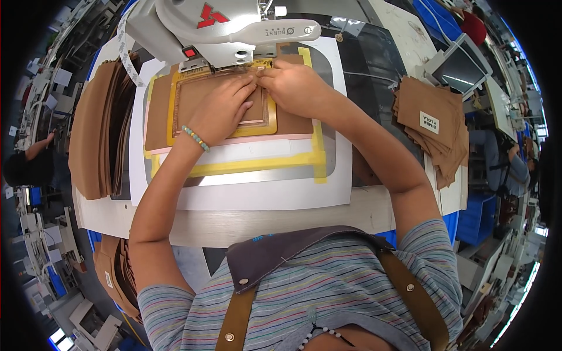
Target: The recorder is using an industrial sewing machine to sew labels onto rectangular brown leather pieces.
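A brown fabric panel (pixel 157 114) lies in a yellow template frame (pixel 205 133) on a taped plate (pixel 234 178), under the white sewing machine (pixel 222 44)'s head. My left hand (pixel 225 105) rests on the panel inside the frame, fingers extended toward the upper right corner and thumb beside them. My right hand (pixel 290 88) is curled at that same corner, its fingertips closed near the left fingertips; what they pinch, if anything, is too small to make out.
Brown fabric stacks stand left (pixel 91 134) and right (pixel 430 134), with more below the table's left end (pixel 111 269). A small screen (pixel 462 70) and blue bin (pixel 480 216) are at the right. Other people (pixel 29 164) work at both sides.
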Demonstrator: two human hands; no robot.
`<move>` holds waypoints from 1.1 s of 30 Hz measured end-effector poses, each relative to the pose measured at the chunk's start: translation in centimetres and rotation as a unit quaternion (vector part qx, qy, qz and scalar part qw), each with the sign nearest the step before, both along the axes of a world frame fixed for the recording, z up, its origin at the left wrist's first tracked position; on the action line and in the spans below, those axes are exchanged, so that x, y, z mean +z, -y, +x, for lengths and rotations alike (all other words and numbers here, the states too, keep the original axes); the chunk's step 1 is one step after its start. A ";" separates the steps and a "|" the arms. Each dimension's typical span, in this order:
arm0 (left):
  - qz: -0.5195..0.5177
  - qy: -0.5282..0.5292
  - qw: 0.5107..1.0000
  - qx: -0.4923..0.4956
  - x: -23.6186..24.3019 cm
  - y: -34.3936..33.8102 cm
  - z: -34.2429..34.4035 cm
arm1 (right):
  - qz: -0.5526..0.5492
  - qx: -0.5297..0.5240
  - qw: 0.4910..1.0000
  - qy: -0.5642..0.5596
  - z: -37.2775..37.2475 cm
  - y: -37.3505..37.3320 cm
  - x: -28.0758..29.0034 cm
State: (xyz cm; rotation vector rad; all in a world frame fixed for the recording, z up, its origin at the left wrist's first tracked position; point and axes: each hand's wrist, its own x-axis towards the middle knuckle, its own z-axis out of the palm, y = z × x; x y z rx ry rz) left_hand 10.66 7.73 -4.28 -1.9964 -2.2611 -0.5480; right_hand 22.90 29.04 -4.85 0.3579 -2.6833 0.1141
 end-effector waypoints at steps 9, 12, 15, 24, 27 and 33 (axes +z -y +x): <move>0.007 0.000 0.999 0.036 0.1 0.8 -1.1 | -0.077 -0.016 0.995 0.063 3.6 -0.9 3.1; 0.011 0.008 0.999 0.035 -0.3 1.2 -1.7 | -0.113 -0.034 0.993 0.022 4.4 -2.3 1.9; 0.016 0.048 0.999 0.009 0.1 2.7 -2.5 | -0.135 -0.041 0.990 0.006 4.4 -3.3 1.1; -0.035 0.070 0.995 -0.057 0.1 6.3 -0.5 | -0.140 0.126 0.981 0.045 3.5 1.8 0.2; -0.050 0.070 0.995 -0.054 0.4 6.3 -0.6 | -0.111 0.126 0.983 0.069 3.7 2.9 -0.4; -0.069 0.060 0.994 -0.062 0.3 6.2 -1.4 | -0.070 0.134 0.987 0.046 3.5 3.9 -0.8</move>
